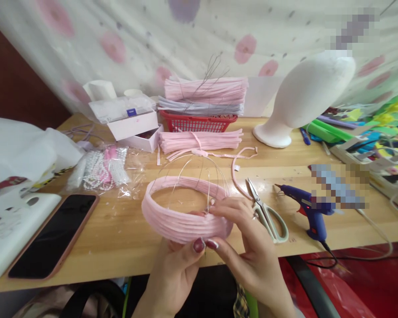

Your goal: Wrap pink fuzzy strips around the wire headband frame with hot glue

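Note:
A pink ring (172, 216) made of wound fuzzy stems is held at the near edge of the wooden table (126, 238). Thin wire loops (199, 176) arch up from its far side. My left hand (175, 274) grips the ring's near rim from below, thumb on the front. My right hand (248, 247) pinches the ring's right side, its fingers closed over the rim beside the wire ends.
Scissors (267, 212) and a blue glue gun (307, 210) lie right of the ring. A phone (55, 234) lies at left, bagged beads (102, 170) behind it. Pink stem bundles (200, 140), a red basket (199, 123), a box (134, 126) and a white foam head (305, 95) stand behind.

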### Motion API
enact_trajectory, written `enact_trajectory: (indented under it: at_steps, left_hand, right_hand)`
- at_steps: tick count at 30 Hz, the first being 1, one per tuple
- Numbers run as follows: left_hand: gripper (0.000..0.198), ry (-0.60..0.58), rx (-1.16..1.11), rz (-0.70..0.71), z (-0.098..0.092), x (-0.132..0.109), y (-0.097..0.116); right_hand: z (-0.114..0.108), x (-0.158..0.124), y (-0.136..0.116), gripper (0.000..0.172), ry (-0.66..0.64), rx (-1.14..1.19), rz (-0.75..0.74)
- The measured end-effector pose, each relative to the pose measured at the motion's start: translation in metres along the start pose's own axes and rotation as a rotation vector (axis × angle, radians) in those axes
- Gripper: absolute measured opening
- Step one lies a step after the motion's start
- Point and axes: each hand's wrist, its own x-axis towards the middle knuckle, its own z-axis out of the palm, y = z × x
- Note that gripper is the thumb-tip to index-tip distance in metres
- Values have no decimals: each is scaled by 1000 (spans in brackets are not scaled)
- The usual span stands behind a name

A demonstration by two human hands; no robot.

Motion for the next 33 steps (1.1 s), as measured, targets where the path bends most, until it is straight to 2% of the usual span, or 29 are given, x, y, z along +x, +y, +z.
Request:
enact_trajectory:
  at_steps: [2,5,13,18,21,26,29,33]
  left_hand:
    - [53,-19,-26,-2,1,0,1]
    - [57,-30,-45,3,2,2,0]
    - [51,0,-87,14,1,3,-1]
    - [30,22,-83,-26,-18,-2,-3]
    - [20,181,-95,6,-40,-6,3]
    - [32,364,-137,140,-70,-10,24]
    - [36,383,-143,158,-73,-10,35]
    - [30,296,-73,104,-65,-9,47]
  right_hand:
    - [-3,-1,1,34,-31,-10,-45]
    - [-5,-2,1,34,-17,-19,-89]
    - [-1,-2,2,38,17,-26,-63]
    - [-3,0,5,41,39,-24,-34]
    - [-5,2,9,40,72,-40,-24]
    - [-8,5,19,40,151,-112,3]
    - [-9,8,21,39,175,-130,0]
    - [-11,10,20,35,196,-150,-37]
